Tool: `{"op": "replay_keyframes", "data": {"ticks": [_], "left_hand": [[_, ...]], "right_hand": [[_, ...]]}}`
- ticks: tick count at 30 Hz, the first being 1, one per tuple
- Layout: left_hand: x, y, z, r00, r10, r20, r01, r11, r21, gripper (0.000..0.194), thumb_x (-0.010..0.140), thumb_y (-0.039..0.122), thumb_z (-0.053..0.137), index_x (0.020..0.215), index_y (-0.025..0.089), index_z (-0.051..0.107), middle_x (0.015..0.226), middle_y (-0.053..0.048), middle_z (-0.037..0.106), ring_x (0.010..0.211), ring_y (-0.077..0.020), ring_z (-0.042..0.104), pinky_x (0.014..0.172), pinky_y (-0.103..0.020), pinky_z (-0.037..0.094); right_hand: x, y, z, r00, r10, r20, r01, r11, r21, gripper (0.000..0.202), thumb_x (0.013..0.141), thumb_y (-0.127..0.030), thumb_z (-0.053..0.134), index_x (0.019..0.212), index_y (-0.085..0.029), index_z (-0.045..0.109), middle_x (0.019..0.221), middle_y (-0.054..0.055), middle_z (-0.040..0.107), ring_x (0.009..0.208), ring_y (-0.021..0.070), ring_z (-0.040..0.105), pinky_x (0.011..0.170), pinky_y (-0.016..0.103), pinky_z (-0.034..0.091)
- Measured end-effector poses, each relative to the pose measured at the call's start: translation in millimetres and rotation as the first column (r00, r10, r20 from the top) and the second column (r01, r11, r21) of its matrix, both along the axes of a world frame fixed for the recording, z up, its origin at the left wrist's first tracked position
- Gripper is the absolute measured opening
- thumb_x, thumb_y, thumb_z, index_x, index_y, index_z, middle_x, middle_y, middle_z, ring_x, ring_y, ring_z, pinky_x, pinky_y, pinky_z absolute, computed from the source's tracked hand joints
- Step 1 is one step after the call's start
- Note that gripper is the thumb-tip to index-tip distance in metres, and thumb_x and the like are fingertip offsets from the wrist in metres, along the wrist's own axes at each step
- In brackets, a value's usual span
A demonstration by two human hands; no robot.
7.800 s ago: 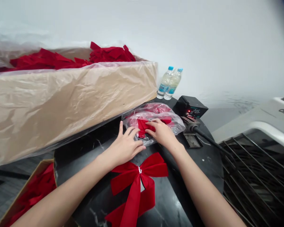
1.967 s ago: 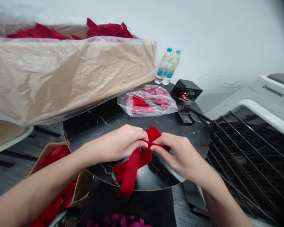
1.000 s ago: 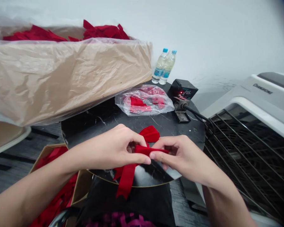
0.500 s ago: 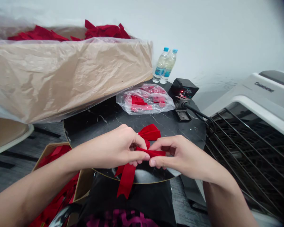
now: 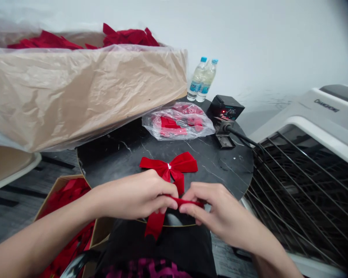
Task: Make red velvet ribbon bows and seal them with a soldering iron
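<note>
A red velvet ribbon is stretched level between my two hands, close to the table's front edge. My left hand pinches its left part between thumb and fingers. Thumb and fingers of my right hand close on the other part; the ends are partly hidden in the hands. Just beyond them a red bow with a pale tie at its middle lies on the black marbled round table. Red ribbon tails hang below my left hand, over the table edge; what they join is hidden.
A clear bag of red pieces lies behind the bow. Two water bottles and a black control box stand farther back. A plastic-lined carton is at left, a heater-like appliance at right, and an open box of red ribbon below left.
Both hands have moved down toward me with the ribbon, which now looks thinner and flatter. The bow on the table, partly covered before, shows more fully.
</note>
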State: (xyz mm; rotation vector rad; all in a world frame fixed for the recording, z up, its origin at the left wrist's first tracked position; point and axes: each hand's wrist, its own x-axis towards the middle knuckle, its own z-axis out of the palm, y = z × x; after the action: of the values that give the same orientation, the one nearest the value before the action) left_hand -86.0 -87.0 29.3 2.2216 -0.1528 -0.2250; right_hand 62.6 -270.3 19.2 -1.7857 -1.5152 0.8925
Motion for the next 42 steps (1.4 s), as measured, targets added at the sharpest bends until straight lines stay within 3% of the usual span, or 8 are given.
{"op": "replay_keyframes", "data": {"ticks": [4, 9, 13, 19, 23, 31, 36, 42], "left_hand": [[2.2, 11.5, -9.7, 0.994, -0.016, -0.108, 0.013, 0.999, -0.03, 0.022, 0.1, 0.032, 0.056, 0.094, 0.019, 0.072, 0.08, 0.0, 0.075, 0.07, -0.0122, 0.066, 0.066, -0.021, 0.043], [33.7, 37.7, -39.6, 0.929, 0.33, 0.17, -0.369, 0.872, 0.322, 0.047, 0.097, 0.041, 0.06, 0.134, 0.013, 0.061, 0.122, -0.016, 0.069, 0.115, -0.029, 0.062, 0.099, -0.038, 0.044], [53.3, 40.9, -57.6, 0.962, 0.238, 0.135, -0.273, 0.855, 0.44, 0.033, 0.097, 0.027, 0.057, 0.125, 0.012, 0.067, 0.114, -0.016, 0.067, 0.111, -0.031, 0.061, 0.098, -0.044, 0.043], [46.7, 39.7, -32.3, 0.824, 0.21, 0.527, -0.436, 0.829, 0.351, 0.019, 0.093, 0.018, 0.062, 0.095, 0.026, 0.079, 0.098, -0.007, 0.056, 0.097, -0.0219, 0.054, 0.09, -0.039, 0.04], [32.2, 35.9, -14.5, 0.664, 0.181, 0.725, -0.439, 0.879, 0.183, 0.026, 0.095, 0.012, 0.058, 0.105, 0.026, 0.078, 0.077, -0.002, 0.055, 0.074, -0.0144, 0.052, 0.076, -0.03, 0.042], [5.4, 16.6, -15.0, 0.807, 0.405, 0.429, -0.327, 0.912, -0.246, 0.025, 0.101, 0.019, 0.051, 0.111, 0.02, 0.075, 0.104, -0.007, 0.075, 0.094, -0.0152, 0.069, 0.085, -0.024, 0.05], [-2.4, 5.8, -26.5, 0.828, 0.555, 0.072, -0.41, 0.689, -0.598, 0.02, 0.096, 0.029, 0.065, 0.111, 0.021, 0.074, 0.114, -0.006, 0.075, 0.101, -0.0163, 0.071, 0.093, -0.024, 0.053], [3.8, -5.7, -32.0, 0.728, 0.596, -0.339, -0.533, 0.18, -0.827, 0.07, 0.076, 0.018, 0.086, 0.135, 0.029, 0.05, 0.089, -0.001, 0.078, 0.077, -0.0149, 0.075, 0.074, -0.025, 0.06]], "right_hand": [[1.4, -12.8, -13.2, 0.996, 0.032, 0.079, -0.034, 0.999, 0.028, 0.019, 0.103, -0.032, 0.055, 0.091, -0.023, 0.066, 0.084, -0.001, 0.066, 0.071, 0.0123, 0.058, 0.067, 0.024, 0.041], [29.5, -22.1, -29.6, 0.98, -0.183, 0.075, 0.184, 0.983, -0.003, 0.027, 0.101, -0.04, 0.057, 0.084, -0.022, 0.068, 0.075, 0.001, 0.063, 0.067, 0.0144, 0.058, 0.064, 0.027, 0.042], [47.7, -28.2, -44.3, 0.92, -0.392, -0.026, 0.393, 0.919, 0.046, 0.027, 0.097, -0.042, 0.065, 0.081, -0.021, 0.067, 0.068, 0.0, 0.063, 0.064, 0.0147, 0.058, 0.062, 0.028, 0.043], [61.9, -42.3, -48.4, 0.734, -0.55, -0.398, 0.666, 0.7, 0.259, 0.013, 0.094, -0.035, 0.071, 0.089, -0.023, 0.068, 0.081, 0.002, 0.069, 0.074, 0.0175, 0.066, 0.07, 0.03, 0.052], [50.5, -36.6, -27.7, 0.789, -0.459, -0.408, 0.6, 0.72, 0.349, 0.006, 0.094, -0.03, 0.07, 0.091, -0.025, 0.072, 0.093, 0.005, 0.073, 0.095, 0.0232, 0.071, 0.081, 0.033, 0.056], [-0.2, 0.0, -19.4, 0.813, -0.376, -0.444, 0.52, 0.812, 0.264, 0.015, 0.094, -0.035, 0.069, 0.091, -0.021, 0.072, 0.105, 0.008, 0.075, 0.094, 0.0217, 0.072, 0.084, 0.033, 0.059], [-14.0, 2.6, -31.1, 0.779, -0.334, -0.531, 0.509, 0.831, 0.224, 0.017, 0.094, -0.035, 0.068, 0.086, -0.021, 0.067, 0.103, 0.007, 0.073, 0.092, 0.018, 0.068, 0.081, 0.028, 0.056], [-42.7, 3.8, -36.0, 0.731, -0.374, -0.57, 0.586, 0.772, 0.244, 0.019, 0.092, -0.033, 0.07, 0.079, -0.021, 0.066, 0.106, 0.009, 0.072, 0.099, 0.0214, 0.069, 0.086, 0.031, 0.058]]}}
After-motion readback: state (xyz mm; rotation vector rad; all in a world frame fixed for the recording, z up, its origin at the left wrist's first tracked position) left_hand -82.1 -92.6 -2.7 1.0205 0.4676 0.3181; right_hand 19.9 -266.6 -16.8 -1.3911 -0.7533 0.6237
